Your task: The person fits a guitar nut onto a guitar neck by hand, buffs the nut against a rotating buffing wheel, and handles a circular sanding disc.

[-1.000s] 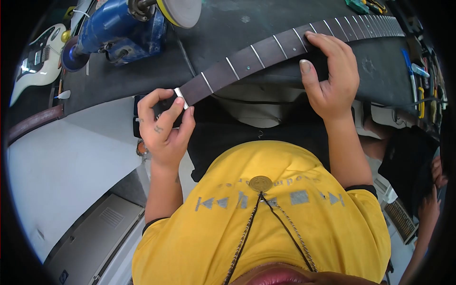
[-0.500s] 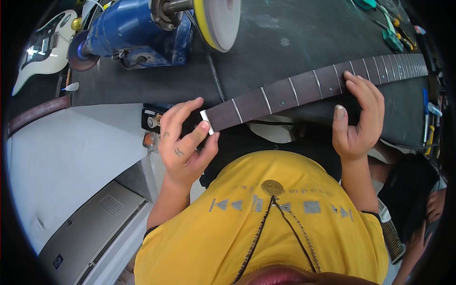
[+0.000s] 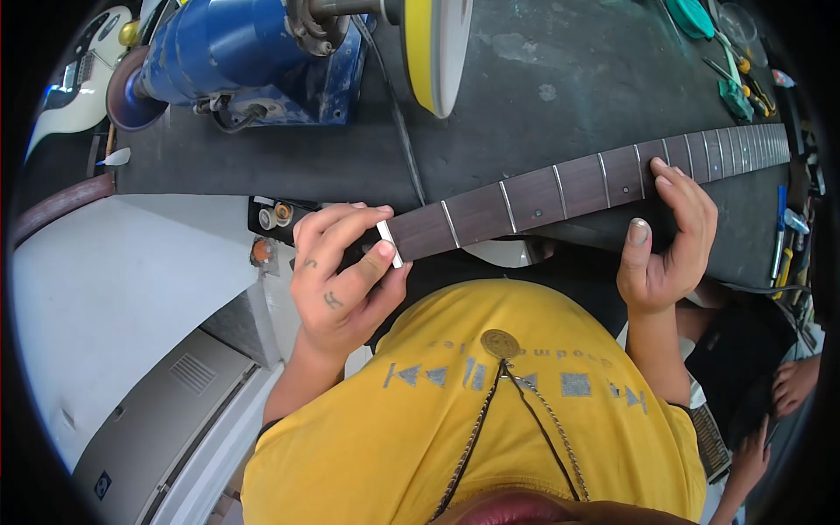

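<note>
A guitar neck (image 3: 582, 185) with a dark fretboard and metal frets lies slantwise over the bench's front edge. A white nut (image 3: 389, 244) sits across its left end. Thumb and index finger of my left hand (image 3: 337, 271) pinch the nut at its two ends; the part of the neck beyond it is mostly hidden under the hand. My right hand (image 3: 674, 241) is open at the lower edge of the neck, a fingertip touching the fretboard and the thumb held apart.
A blue bench grinder (image 3: 236, 52) with a yellow-edged wheel (image 3: 437, 57) stands behind the neck. A white guitar body (image 3: 83, 83) is at far left. Green-handled tools (image 3: 733, 96) lie at back right, pens (image 3: 779, 236) along the right edge. Another person's hand (image 3: 792, 385) shows at lower right.
The view has shifted slightly, so neck and hands appear a little lower and to the right. Both hands keep nearly the same pose on the neck.
</note>
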`<state>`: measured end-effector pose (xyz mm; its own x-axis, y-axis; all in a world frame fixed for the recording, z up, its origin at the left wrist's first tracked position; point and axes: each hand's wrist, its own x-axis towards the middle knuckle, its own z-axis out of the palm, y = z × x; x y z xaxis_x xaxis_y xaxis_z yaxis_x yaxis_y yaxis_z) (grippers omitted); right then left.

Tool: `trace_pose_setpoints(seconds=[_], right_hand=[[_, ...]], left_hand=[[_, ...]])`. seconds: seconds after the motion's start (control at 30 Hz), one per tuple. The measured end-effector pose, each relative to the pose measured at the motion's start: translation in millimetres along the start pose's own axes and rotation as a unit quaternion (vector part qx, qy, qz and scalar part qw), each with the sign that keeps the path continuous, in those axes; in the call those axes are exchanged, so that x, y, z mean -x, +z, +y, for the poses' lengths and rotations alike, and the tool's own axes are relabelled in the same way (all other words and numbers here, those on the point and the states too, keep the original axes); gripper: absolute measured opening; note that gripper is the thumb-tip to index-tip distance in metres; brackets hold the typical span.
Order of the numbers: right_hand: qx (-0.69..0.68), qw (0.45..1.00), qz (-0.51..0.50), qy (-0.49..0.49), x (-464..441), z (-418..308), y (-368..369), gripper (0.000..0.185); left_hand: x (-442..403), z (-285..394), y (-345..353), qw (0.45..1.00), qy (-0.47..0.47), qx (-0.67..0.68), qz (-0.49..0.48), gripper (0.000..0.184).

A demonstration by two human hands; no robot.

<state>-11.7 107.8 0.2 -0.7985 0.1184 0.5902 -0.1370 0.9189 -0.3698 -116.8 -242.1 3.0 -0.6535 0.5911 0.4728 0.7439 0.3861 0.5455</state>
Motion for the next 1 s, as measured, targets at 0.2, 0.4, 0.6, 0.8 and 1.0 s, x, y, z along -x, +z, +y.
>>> trace_pose_setpoints(seconds=[0.2, 0.4, 0.6, 0.8, 1.0], right_hand=[[0.003, 1.0, -0.001, 0.001, 0.3, -0.9, 0.1, 0.04], [0.001, 1.0, 0.0, 0.001, 0.8, -0.2, 0.0, 0.041], [0.004, 1.0, 0.0, 0.002, 0.8, -1.0, 0.2, 0.041], [0.007, 1.0, 0.0, 0.001, 0.9, -0.3, 0.8, 0.04], [0.012, 1.0, -0.001, 0.001, 0.5, -0.8, 0.7, 0.04]], left_hand=[[1.1, 3.8, -3.3, 1.0, -0.008, -0.014, -0.015, 0.057], [5.4, 4.3, -8.0, 0.999, -0.042, -0.003, -0.007, 0.056], [3.4, 2.2, -2.6, 0.999, -0.027, 0.017, -0.006, 0.055], [-1.3, 3.6, -3.8, 1.0, -0.015, -0.003, -0.007, 0.053], [4.2, 5.6, -2.3, 0.999, -0.02, -0.015, 0.02, 0.054]])
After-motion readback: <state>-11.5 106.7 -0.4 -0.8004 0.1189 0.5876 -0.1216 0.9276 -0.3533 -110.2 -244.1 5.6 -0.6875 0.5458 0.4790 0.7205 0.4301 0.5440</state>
